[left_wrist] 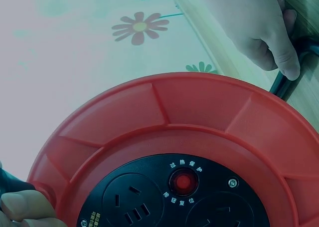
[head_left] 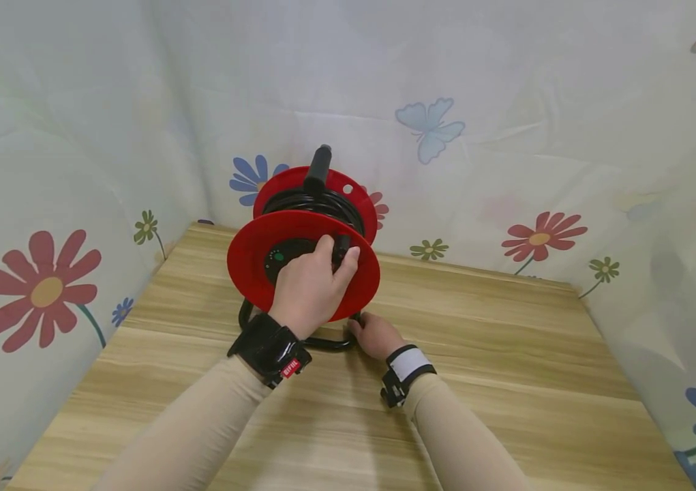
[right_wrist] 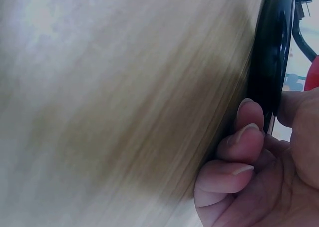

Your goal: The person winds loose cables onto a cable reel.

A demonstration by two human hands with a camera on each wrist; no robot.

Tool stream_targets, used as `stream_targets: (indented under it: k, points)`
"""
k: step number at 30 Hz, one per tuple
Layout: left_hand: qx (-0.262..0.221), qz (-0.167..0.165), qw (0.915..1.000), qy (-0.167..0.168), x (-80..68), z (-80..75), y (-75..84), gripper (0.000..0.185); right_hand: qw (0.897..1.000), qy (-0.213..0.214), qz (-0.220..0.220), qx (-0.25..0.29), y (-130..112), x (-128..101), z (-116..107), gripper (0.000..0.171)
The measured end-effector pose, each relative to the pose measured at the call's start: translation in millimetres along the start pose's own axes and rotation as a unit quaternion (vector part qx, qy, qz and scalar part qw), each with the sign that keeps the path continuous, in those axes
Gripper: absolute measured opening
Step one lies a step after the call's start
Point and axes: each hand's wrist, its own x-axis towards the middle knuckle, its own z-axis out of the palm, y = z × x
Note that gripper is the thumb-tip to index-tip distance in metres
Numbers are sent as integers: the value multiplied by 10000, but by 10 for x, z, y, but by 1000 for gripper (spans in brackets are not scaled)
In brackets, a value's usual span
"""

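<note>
A cable reel (head_left: 243,262) with two red discs stands upright on the wooden table, black cable (head_left: 298,199) wound between the discs. My left hand (head_left: 309,290) is at the front disc and grips the black crank knob (head_left: 341,247) near its right edge. Low on the right, my right hand (head_left: 378,335) pinches the black tube stand (head_left: 329,345) between thumb and fingers. In the right wrist view the tube (right_wrist: 274,47) runs up from those fingers, close along the tabletop. A black socket panel (left_wrist: 149,167) with a red button (left_wrist: 184,181) fills the disc's middle in the left wrist view.
On top of the reel a black carrying handle (head_left: 318,169) sticks up. The wooden table (head_left: 476,368) extends to both sides and toward me. Behind the reel hangs a pale cloth backdrop (head_left: 335,75) printed with flowers and butterflies, which also lines the left and right sides.
</note>
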Motion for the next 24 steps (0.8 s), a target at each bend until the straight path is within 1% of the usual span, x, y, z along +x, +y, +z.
stream_targets:
  k: [6,10,18,24]
  points:
    - [-99,-3,9999,-17,-5,25,0,44,9999,58,-83,-44,-1,-6,3,31]
    - [-124,-11,9999,-91,-13,48,15,44,9999,61,-100,-75,11,8,9,31]
    - [79,84,9997,-216,-28,118,56,44,9997,-108,114,187,43,35,27,30]
    - [113,101,9994,-310,-37,172,77,43,9999,44,-43,121,74,40,50,30]
